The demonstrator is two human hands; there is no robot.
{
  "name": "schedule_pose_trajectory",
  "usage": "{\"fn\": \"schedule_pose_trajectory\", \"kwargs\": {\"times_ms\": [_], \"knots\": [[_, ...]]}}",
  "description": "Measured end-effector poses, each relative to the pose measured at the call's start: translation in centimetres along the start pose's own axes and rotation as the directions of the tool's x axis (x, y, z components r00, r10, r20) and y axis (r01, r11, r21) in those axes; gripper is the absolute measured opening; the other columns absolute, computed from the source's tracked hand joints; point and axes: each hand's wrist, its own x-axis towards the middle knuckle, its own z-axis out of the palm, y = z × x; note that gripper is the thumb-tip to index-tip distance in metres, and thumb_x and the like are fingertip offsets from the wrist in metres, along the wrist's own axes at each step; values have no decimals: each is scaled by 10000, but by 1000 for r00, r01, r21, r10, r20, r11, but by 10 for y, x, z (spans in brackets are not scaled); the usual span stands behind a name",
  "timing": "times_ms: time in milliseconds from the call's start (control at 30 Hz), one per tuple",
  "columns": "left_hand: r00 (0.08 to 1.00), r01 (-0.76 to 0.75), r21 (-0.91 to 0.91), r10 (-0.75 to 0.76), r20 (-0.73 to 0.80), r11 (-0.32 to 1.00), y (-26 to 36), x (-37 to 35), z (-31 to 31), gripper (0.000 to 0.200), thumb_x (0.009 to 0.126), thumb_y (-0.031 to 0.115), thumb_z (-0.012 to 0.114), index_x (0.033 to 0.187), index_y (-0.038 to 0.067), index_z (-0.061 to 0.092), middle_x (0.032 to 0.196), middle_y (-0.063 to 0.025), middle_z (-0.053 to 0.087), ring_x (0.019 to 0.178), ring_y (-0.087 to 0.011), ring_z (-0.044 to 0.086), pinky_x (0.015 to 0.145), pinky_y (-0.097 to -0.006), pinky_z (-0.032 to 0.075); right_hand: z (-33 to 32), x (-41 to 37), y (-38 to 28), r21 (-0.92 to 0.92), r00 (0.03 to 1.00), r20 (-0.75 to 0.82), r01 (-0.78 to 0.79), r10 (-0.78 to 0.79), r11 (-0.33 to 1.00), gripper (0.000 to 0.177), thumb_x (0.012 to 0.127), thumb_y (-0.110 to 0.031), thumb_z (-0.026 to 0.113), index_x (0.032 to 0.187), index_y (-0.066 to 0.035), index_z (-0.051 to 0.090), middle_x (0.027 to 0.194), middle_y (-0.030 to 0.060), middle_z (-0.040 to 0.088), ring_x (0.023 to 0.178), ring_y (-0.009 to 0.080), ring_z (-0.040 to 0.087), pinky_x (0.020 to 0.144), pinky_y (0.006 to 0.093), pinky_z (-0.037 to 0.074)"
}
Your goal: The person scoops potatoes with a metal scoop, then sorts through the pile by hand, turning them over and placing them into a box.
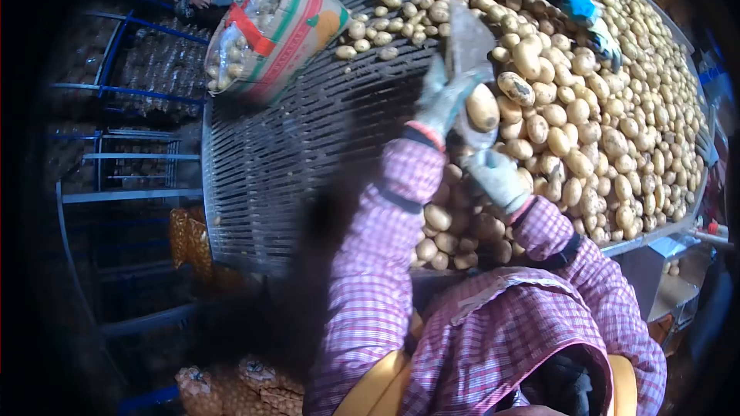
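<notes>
My left hand [445, 100], in a pale glove, is closed on the left edge of a long grey scoop [469, 35], a worn, curved piece that looks like metal. A large potato [483, 108] lies on the scoop's near part, beside my left fingers. My right hand [499, 179], also gloved, is at the near end of the scoop with its fingers curled against it. Its fingertips are partly hidden. A large heap of potatoes [578, 135] spreads to the right of both hands, and some lie below my right hand.
A slatted metal table [270, 177] carries the potatoes. At its far left stands a printed bag of potatoes [297, 35]. Another person's gloved hand [605, 42] rests on the heap. Blue metal racks [123, 92] stand left, and filled net sacks [231, 389] lie below.
</notes>
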Motion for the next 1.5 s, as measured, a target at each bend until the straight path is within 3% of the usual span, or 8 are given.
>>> {"fn": "schedule_pose_trajectory", "kwargs": {"times_ms": [167,400,433,667,933,1233,1300,1500], "knots": [[993,-31,10,32,-112,999,30,-83,-75,674,944,19,631,1533,2,304,1293,-145,606,1062,-223,646,935,-361,555,93,-26,14,-296,966,256,56,23,953,401,921,-420,716,964,-25,664,768,49,694,647,166,680,624,289,544],[845,95,193,23,-535,976,62,-258,-216,788,940,89,674,1596,23,243,1477,-137,487,1286,-242,518,1070,-380,444,257,-65,93,-440,625,677,-78,387,895,450,952,-446,647,803,-22,669,641,84,680,488,184,639,468,316,526],[823,99,192,28,-567,976,61,-284,-241,788,940,89,674,1596,23,243,1477,-137,487,1286,-242,518,1070,-380,444,293,-68,139,-456,655,705,126,271,881,423,944,-427,657,810,-26,679,637,85,680,487,189,637,458,325,522],[766,191,330,69,-639,925,-31,-320,-353,827,922,81,696,1607,47,234,1522,-138,451,1317,-231,494,1116,-372,398,332,-60,185,-464,530,714,-130,457,876,327,920,-349,703,1016,-38,677,687,106,713,534,198,671,526,346,550],[842,62,91,-3,-539,994,-51,-303,-253,920,883,239,781,1567,-40,234,1496,-202,441,1339,-279,471,1108,-391,412,248,-82,166,-632,643,527,-141,556,762,326,942,-330,703,898,-7,725,717,85,721,608,201,682,553,330,539],[841,170,-278,-286,-460,946,-19,-269,-108,518,907,175,694,1348,-6,493,1214,-167,609,990,-287,679,815,-426,623,142,-114,117,-650,832,261,-224,490,726,387,844,-420,759,973,-56,754,801,93,743,757,218,712,733,362,547],[876,78,-167,-148,-459,983,-45,-252,-109,507,914,170,688,1352,2,498,1228,-160,598,1025,-287,666,851,-436,610,119,-108,134,-710,911,251,-57,329,702,362,826,-403,748,982,-76,757,814,123,743,778,248,722,746,374,553],[862,175,-562,-402,-310,808,-66,-201,-66,572,939,354,660,1391,39,505,1332,-147,535,1152,-305,586,936,-483,553,42,-93,66,-736,960,95,-110,263,668,403,801,-394,715,994,-43,757,869,156,749,831,285,724,800,407,556]]}}
